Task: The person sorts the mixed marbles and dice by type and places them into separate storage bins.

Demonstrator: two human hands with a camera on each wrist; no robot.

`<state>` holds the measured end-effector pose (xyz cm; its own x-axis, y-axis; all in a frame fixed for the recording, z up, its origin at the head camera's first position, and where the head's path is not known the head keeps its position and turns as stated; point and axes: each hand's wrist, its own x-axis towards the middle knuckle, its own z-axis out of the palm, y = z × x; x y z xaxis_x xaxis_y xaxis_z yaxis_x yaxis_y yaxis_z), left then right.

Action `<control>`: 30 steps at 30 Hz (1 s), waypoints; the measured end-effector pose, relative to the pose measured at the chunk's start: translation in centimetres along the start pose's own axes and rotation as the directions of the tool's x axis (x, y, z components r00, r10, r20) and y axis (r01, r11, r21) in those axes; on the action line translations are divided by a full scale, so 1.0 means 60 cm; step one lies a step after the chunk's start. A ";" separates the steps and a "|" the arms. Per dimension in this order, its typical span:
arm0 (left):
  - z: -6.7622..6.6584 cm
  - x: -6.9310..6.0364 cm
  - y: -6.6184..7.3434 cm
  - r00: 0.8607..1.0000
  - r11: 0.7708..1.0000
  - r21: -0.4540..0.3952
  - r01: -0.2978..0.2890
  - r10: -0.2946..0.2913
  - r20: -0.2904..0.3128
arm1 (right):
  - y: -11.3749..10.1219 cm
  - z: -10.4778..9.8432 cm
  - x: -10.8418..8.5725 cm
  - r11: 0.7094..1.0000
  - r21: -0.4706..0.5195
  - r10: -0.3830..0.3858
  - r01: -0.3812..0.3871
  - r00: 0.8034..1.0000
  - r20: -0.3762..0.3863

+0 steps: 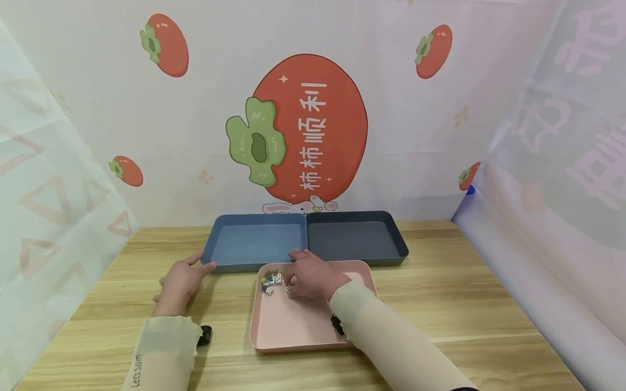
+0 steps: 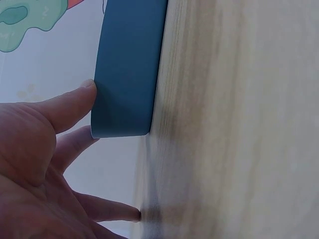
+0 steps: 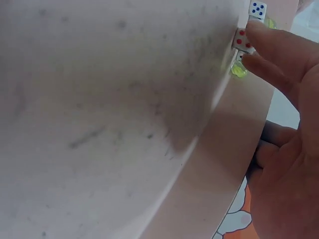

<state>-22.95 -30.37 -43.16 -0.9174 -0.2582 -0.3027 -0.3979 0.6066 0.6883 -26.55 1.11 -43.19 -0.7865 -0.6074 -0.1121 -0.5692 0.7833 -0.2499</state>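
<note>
With the pink tray (image 1: 288, 331) as dial, the blue tray (image 1: 259, 244) is set at eleven o'clock and the dark tray (image 1: 352, 239) at one, presumably within easy reach. The blue tray's eight-o'clock corner is touched by the widely spread left hand (image 1: 183, 279), perhaps for steadying. Inside the pink tray at ten o'clock, beside clustered dice (image 1: 277, 278), a die (image 1: 288, 289) is flanked by the right hand's (image 1: 313, 276) narrowed fingertips; whether it is pinched cannot be told. The wood-grain table (image 1: 464, 304) is backed by persimmon-printed cloth (image 1: 195, 108).
</note>
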 end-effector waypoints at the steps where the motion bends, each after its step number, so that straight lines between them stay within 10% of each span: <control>1: 0.000 0.000 0.000 1.000 1.000 0.000 -0.002 0.002 0.000 | 0.001 0.001 0.000 1.000 -0.003 -0.004 0.004 1.000 -0.002; 30: 0.001 0.003 -0.001 1.000 1.000 0.004 0.003 -0.003 -0.004 | 0.021 0.008 0.001 0.968 0.249 -0.009 0.018 0.999 -0.039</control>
<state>-23.07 -30.43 -43.28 -0.9164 -0.2626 -0.3021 -0.4002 0.6087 0.6850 -27.16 2.00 -43.99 -0.7902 -0.6085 -0.0720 -0.5060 0.7143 -0.4834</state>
